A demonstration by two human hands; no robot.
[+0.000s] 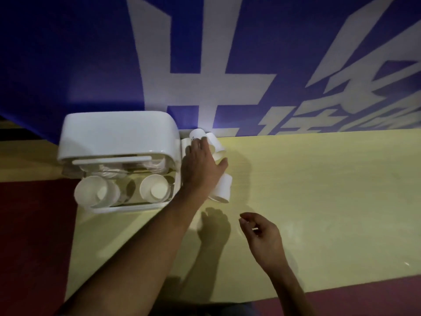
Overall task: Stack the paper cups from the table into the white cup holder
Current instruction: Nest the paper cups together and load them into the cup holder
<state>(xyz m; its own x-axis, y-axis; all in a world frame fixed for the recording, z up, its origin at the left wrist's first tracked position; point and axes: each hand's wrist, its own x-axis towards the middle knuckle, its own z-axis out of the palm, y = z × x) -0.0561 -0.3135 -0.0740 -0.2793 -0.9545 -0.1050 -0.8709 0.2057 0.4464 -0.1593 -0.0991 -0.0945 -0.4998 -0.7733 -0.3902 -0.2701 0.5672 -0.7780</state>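
Left hand [200,165]: reached across to the loose cups, palm down, fingers stretched fairly straight and spread over them, thumb splayed to the right; it rested on the pile rather than pinching any one cup.
Right hand [262,233]: hovered above the table nearer the person, fingers loosely curled, holding nothing.
Loose cups [216,144]: white paper cups lay tumbled on their sides in a cluster just beside the right end of the cup holder, against the banner.
Lower cup [222,189]: lay on its side near the left wrist, apart from the cluster.
Cup holder [116,133]: white, at the left end of the table, lid raised at the back.
Cups in holder [95,193]: two groups sat in the open tray, mouths up, one left and one right.
Table [319,190]: pale yellow top.
Banner [68,53]: blue with large white characters, behind the table.
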